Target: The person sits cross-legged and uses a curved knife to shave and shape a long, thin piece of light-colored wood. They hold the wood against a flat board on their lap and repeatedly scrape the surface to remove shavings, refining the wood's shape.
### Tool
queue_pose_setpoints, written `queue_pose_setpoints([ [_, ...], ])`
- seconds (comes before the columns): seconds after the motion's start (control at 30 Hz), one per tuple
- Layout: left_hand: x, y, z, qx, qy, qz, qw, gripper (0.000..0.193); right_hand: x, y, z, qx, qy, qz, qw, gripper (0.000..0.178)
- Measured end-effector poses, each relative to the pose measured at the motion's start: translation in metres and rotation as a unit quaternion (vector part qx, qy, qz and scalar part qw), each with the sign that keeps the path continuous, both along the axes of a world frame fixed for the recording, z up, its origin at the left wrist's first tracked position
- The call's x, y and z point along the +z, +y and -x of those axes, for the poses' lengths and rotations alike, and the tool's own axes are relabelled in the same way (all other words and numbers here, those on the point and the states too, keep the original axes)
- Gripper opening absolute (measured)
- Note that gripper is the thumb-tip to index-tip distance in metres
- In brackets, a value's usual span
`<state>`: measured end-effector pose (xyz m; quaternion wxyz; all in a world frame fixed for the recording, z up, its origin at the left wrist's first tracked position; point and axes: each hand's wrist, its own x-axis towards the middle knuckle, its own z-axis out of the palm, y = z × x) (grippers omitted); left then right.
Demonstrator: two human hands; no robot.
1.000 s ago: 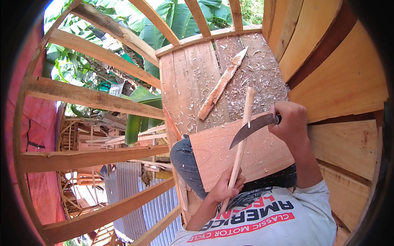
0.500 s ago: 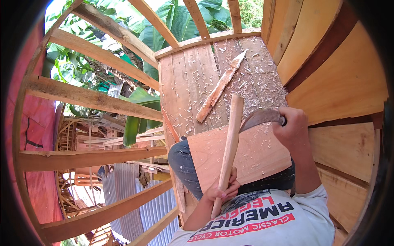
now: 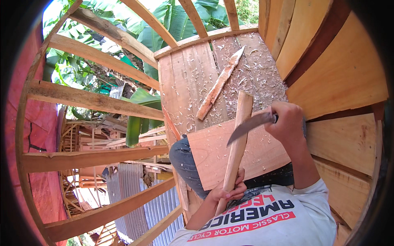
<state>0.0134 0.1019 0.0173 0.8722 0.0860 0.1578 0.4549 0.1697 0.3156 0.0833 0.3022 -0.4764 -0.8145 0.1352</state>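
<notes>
My left hand (image 3: 228, 190) is wrapped round the lower part of a pale wooden stick (image 3: 234, 158), which slants up and away from my body. In my right hand (image 3: 286, 123) is the dark handle of a curved, broad-bladed knife (image 3: 251, 126). Its blade lies across the upper part of the stick, with the tip reaching past the left side. A wooden board (image 3: 209, 158) rests over my lap beneath the stick. Farther off, a second piece of wood with a pointed end (image 3: 219, 87) lies on the plank floor.
Curled wood shavings (image 3: 262, 78) cover much of the plank floor (image 3: 176, 90). Open wooden slats (image 3: 96, 99) run along the left, with banana leaves beyond them. A plank wall (image 3: 342, 141) stands close on my right.
The knife has swung left, from the stick's right side to across it. My right hand has shifted slightly left and up. The stick's upper end has moved a little to the right.
</notes>
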Motion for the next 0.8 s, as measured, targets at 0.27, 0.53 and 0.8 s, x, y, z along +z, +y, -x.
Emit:
queue_pose_setpoints([
  [0.27,0.006,0.001,0.005,0.024,-0.022,0.001,0.999,0.058,0.014,0.02,-0.042,-0.142,0.069,0.098,0.982,0.018],
  [0.53,0.007,0.003,-0.001,0.053,0.048,0.035,0.997,0.06,-0.018,-0.059,0.01,0.086,-0.009,0.086,0.993,0.011],
  [0.8,-0.001,0.004,-0.005,0.082,0.045,0.041,0.995,0.056,-0.026,-0.021,0.014,0.012,-0.023,0.028,0.999,0.012],
])
